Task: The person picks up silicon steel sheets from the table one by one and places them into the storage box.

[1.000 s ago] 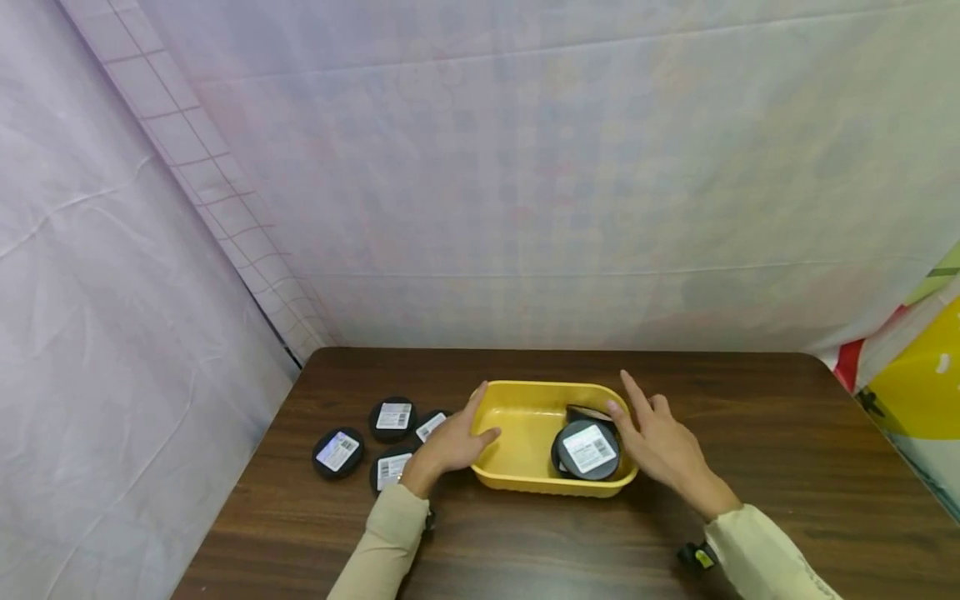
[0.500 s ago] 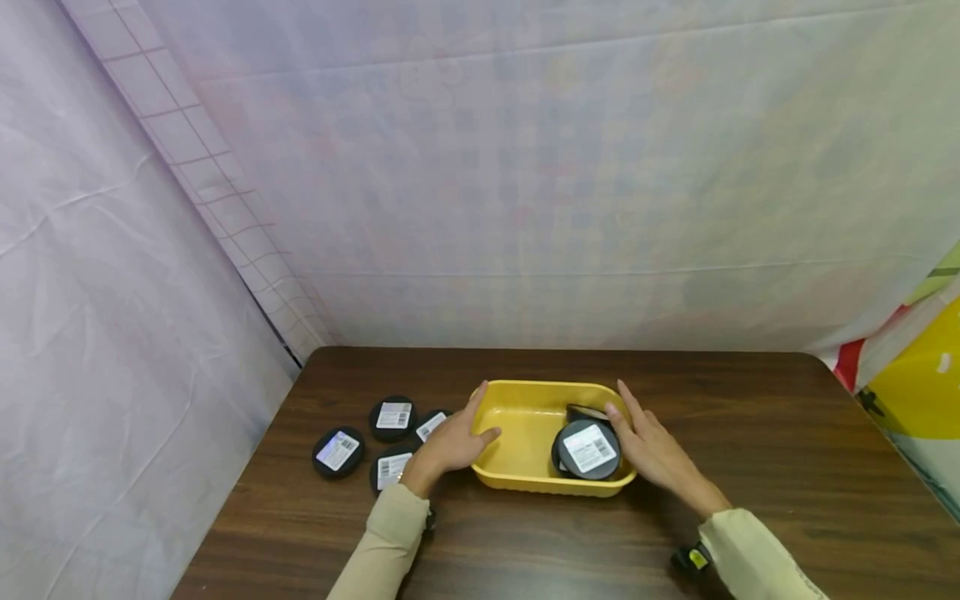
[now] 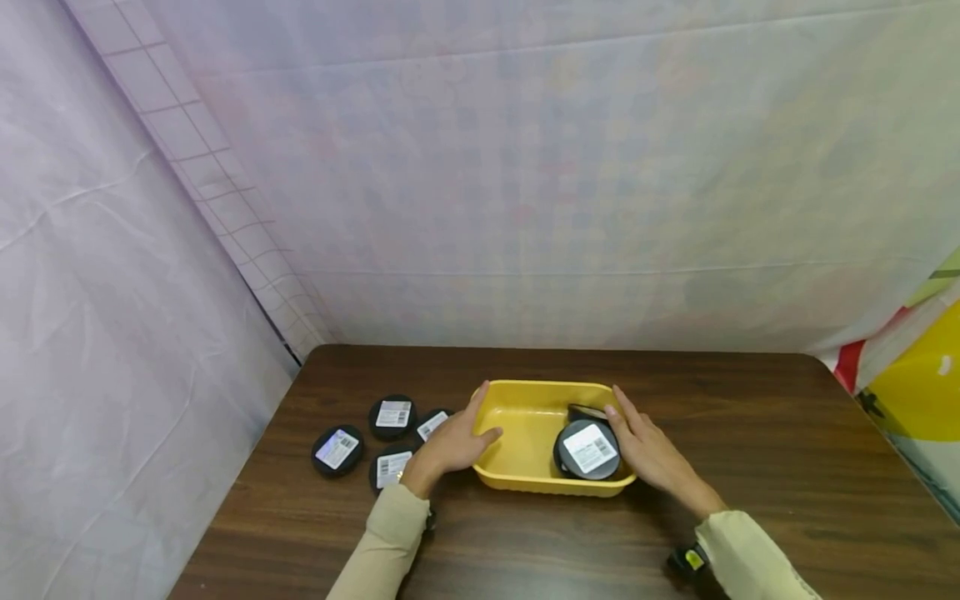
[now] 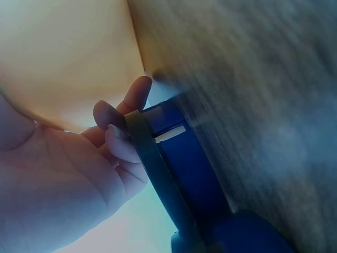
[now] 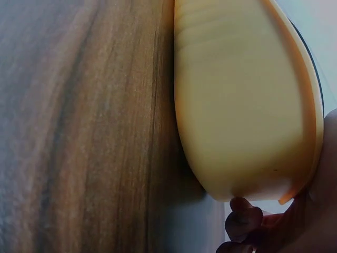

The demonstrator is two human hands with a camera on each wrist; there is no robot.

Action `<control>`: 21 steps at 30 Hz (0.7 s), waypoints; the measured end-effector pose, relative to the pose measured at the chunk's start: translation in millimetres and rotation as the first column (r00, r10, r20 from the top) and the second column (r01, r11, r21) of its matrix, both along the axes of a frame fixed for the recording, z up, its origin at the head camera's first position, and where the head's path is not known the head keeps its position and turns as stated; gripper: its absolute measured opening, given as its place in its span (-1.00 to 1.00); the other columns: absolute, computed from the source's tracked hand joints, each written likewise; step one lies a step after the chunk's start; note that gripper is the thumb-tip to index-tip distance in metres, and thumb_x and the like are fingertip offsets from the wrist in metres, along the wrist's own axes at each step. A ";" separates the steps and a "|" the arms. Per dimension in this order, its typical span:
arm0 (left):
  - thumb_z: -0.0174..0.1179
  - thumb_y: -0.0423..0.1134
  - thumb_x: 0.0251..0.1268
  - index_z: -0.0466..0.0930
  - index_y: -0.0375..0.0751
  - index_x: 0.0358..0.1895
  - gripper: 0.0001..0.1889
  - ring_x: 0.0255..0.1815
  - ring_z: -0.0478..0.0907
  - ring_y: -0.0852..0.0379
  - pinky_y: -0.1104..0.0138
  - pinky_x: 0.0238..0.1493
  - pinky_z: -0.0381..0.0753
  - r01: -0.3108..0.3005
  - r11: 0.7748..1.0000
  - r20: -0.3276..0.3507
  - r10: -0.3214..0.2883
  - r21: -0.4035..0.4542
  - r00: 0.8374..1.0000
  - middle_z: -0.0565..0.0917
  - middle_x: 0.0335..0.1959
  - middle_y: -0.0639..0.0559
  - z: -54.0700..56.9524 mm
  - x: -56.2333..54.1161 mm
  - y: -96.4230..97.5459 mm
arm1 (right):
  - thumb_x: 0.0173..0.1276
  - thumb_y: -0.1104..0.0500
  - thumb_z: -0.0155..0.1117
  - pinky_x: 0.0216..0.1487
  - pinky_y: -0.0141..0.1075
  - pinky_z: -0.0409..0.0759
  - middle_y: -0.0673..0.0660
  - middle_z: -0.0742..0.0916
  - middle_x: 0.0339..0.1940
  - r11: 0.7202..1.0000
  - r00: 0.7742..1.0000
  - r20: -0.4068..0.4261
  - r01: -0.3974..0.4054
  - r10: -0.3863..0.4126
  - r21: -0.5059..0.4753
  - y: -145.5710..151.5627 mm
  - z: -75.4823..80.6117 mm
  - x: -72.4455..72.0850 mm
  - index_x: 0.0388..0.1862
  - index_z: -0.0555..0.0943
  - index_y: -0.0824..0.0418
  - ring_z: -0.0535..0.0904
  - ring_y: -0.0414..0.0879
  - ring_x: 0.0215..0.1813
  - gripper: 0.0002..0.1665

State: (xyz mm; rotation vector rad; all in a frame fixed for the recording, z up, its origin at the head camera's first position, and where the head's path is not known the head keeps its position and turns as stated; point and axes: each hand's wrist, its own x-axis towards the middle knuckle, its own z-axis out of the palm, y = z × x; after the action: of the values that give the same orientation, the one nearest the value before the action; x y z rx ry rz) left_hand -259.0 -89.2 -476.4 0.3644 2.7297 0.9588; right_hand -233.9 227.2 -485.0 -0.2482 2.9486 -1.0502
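On the table stands a yellow plastic basin (image 3: 525,482), with a hand at each end. My left hand (image 3: 453,442) grips its left end, thumb inside the rim and fingers on the outer wall. In the left wrist view its fingertips lie close beside a dark round container (image 4: 179,158); whether they touch is unclear. My right hand (image 3: 654,450) holds the right end, thumb over the rim, fingers curled at the outer wall (image 5: 242,105). Inside the basin's right half sits a flat black round container (image 3: 590,450) with a white label, over another mostly hidden one. Behind it a dark disc (image 3: 588,412) leans tilted.
Several more labelled black round containers lie left of the basin, among them a leftmost one (image 3: 337,451) and a rear one (image 3: 392,417). The brown wooden table (image 3: 787,433) ends at a pale cloth backdrop (image 3: 525,208).
My right hand has moved left and closed in against the basin's right end, its fingers coming down along the rim. My left hand and the containers beside it stay put.
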 end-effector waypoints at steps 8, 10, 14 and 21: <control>0.07 0.08 0.46 -0.23 0.17 0.63 -0.16 0.25 0.49 -0.13 -0.08 0.26 0.41 0.003 1.000 0.005 -0.003 0.003 1.000 0.34 0.47 -0.21 -2.0 -0.3 -0.8 | 0.62 -0.29 -0.46 0.26 0.30 0.33 0.46 0.36 0.44 1.000 0.999 0.039 0.025 -0.024 -0.001 -1.7 -2.2 0.6 0.66 -0.12 0.07 0.35 0.49 0.34 -0.21; 0.08 0.08 0.46 -0.22 0.15 0.63 -0.16 0.26 0.49 -0.14 -0.08 0.26 0.41 0.000 1.000 0.007 0.000 0.002 1.000 0.34 0.47 -0.22 -2.1 0.1 -1.1 | 0.61 -0.30 -0.48 0.23 0.31 0.35 0.47 0.40 0.41 0.999 0.998 0.045 0.034 -0.034 0.006 -2.4 -3.2 0.7 0.66 -0.13 0.04 0.39 0.49 0.31 -0.20; 0.08 0.09 0.46 -0.21 0.14 0.63 -0.16 0.25 0.48 -0.13 -0.08 0.27 0.40 -0.004 1.000 0.010 0.004 -0.006 1.000 0.34 0.46 -0.22 -2.1 0.1 -1.4 | 0.60 -0.31 -0.51 0.22 0.31 0.36 0.48 0.41 0.39 0.999 0.998 0.042 0.044 -0.044 0.009 -3.4 -4.5 0.9 0.66 -0.14 0.01 0.40 0.50 0.29 -0.21; 0.06 0.08 0.47 -0.21 0.15 0.63 -0.17 0.26 0.48 -0.16 -0.08 0.28 0.40 0.009 1.000 0.001 -0.009 -0.011 1.000 0.35 0.46 -0.23 0.3 -0.3 -0.7 | 0.61 -0.27 -0.55 0.22 0.31 0.35 0.45 0.39 0.41 0.998 0.998 0.017 0.059 -0.059 -0.005 -3.0 -6.2 1.9 0.66 -0.14 -0.04 0.41 0.50 0.28 -0.25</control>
State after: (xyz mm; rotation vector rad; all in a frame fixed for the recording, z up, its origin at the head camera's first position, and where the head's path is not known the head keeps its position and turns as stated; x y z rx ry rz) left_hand -259.3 -89.9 -476.1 0.3731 2.7287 0.9417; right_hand -231.9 224.1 -491.2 -0.1525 2.9558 -1.0610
